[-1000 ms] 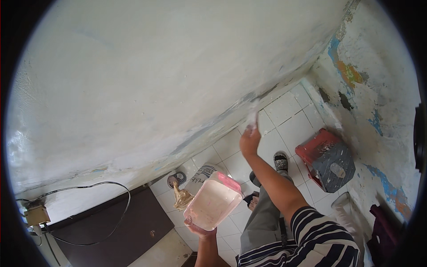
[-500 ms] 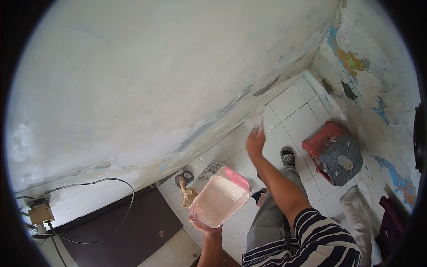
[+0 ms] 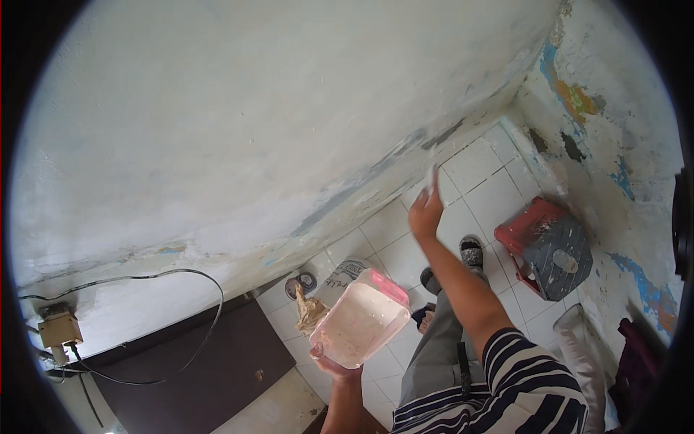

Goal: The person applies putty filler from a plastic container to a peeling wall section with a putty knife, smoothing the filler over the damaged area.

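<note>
My left hand (image 3: 334, 365) holds a rectangular plastic tray (image 3: 361, 325) with pink at its rim and pale, creamy material inside. My right hand (image 3: 426, 210) is raised beside the lower part of the pale, patched wall (image 3: 238, 130), closed around a thin, light-coloured tool (image 3: 434, 176), probably a flat blade, though motion blurs it. Whether the tool touches the wall I cannot tell. Below the tray lie a grey printed sack (image 3: 340, 276) and crumpled brown paper (image 3: 309, 312) on the tiled floor (image 3: 372, 242).
A red and grey splattered container (image 3: 549, 257) stands by the peeling right wall (image 3: 629, 181). Cables run from a socket box (image 3: 59, 329) over a dark board (image 3: 188, 362) at left. My sandalled feet stand on the tiles. A pale cushion-like roll (image 3: 582, 347) and maroon cloth (image 3: 636, 347) lie right.
My right hand has shifted rightward along the wall, dipping and then rising with the tool. The tray in my left hand has moved a little to the right in view.
</note>
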